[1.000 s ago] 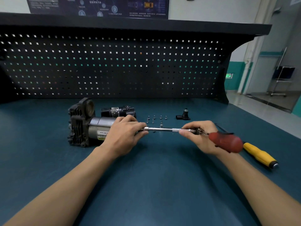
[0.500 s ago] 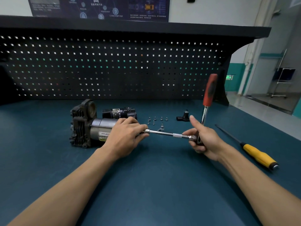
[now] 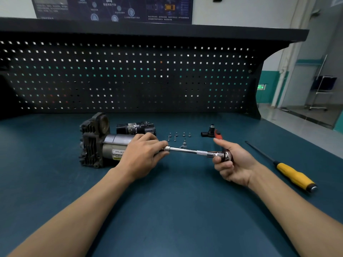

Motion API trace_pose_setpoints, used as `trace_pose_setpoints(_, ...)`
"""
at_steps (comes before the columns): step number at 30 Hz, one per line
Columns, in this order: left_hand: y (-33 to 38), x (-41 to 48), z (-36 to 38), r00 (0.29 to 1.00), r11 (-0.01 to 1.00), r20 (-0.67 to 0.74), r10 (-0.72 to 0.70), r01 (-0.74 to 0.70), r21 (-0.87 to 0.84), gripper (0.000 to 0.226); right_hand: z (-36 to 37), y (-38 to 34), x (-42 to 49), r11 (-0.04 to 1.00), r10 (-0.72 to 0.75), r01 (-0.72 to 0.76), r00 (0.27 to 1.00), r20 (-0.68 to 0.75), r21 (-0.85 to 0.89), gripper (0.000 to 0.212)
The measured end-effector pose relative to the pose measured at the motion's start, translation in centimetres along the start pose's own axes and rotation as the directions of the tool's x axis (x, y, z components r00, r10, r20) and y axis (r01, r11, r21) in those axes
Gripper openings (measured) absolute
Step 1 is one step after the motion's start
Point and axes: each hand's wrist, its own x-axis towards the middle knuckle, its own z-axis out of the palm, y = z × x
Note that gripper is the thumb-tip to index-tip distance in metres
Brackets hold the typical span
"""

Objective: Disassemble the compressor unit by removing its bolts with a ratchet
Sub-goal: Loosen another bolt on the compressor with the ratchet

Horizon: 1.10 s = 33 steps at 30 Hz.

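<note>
Black pegboard (image 3: 130, 75) is standing behind the teal bench (image 3: 167, 210). Left of centre on the bench, the compressor unit (image 3: 96, 143) is lying on its side, finned head to the left and motor can pointing right. Over the motor end the left hand (image 3: 143, 154) is curling, fingertips pinching the socket end of the extension bar (image 3: 189, 150). At the bar's other end the right hand (image 3: 233, 164) is gripping the head of the ratchet (image 3: 227, 155), thumb raised. Far right, a yellow screwdriver (image 3: 293, 175) is lying flat. Loose bolts (image 3: 176, 135) are standing clustered just beyond the bar.
</note>
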Motion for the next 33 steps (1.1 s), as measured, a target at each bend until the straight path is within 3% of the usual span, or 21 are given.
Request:
trace_pose_setpoints(9, 0.1, -0.1, 0.2, 1.000, 1.000, -0.021, -0.006, 0.006, 0.011, 0.029, 0.1, 0.1, 0.1, 0.998, -0.035, 0.033, 0.999, -0.031, -0.052, 0.030)
trace_pose_setpoints(15, 0.1, -0.1, 0.1, 1.000, 1.000, -0.002, -0.029, 0.029, -0.011, 0.020, 0.0, 0.5, -0.1, 0.913, -0.239, 0.201, 0.969, -0.066, -0.355, 0.039)
trace_pose_setpoints(20, 0.0, -0.1, 0.0, 0.999, 0.999, 0.023, -0.042, 0.042, -0.026, 0.027, 0.0, 0.9, -0.2, 0.673, -0.522, 0.394, 0.852, -0.025, -0.626, 0.033)
trace_pose_setpoints(23, 0.1, -0.1, 0.1, 0.998, 0.998, 0.027, -0.054, 0.055, -0.039, 0.039, -0.1, 0.9, -0.4, 0.491, -0.648, 0.484, 0.759, 0.068, -0.725, 0.017)
trace_pose_setpoints(25, 0.1, -0.1, 0.2, 0.998, 0.997, 0.024, -0.056, 0.058, -0.044, 0.047, -0.1, 0.9, -0.3, 0.392, -0.708, 0.518, 0.698, 0.111, -0.760, 0.009)
trace_pose_setpoints(28, 0.1, -0.1, 0.2, 0.998, 0.997, 0.021, -0.056, 0.057, -0.056, 0.050, 0.1, 0.8, -0.5, 0.270, -0.775, 0.544, 0.612, 0.156, -0.795, 0.014)
trace_pose_setpoints(31, 0.2, 0.1, 0.3, 0.998, 0.996, 0.036, -0.060, 0.062, -0.058, 0.053, 0.8, 0.5, -1.1, 0.072, -0.821, 0.575, 0.499, 0.279, -0.815, 0.019)
trace_pose_setpoints(33, 0.3, 0.1, 0.2, 0.997, 0.996, 0.043, -0.059, 0.062, -0.064, 0.054, 1.1, 0.5, -1.3, 0.025, -0.833, 0.572, 0.466, 0.299, -0.820, 0.022)
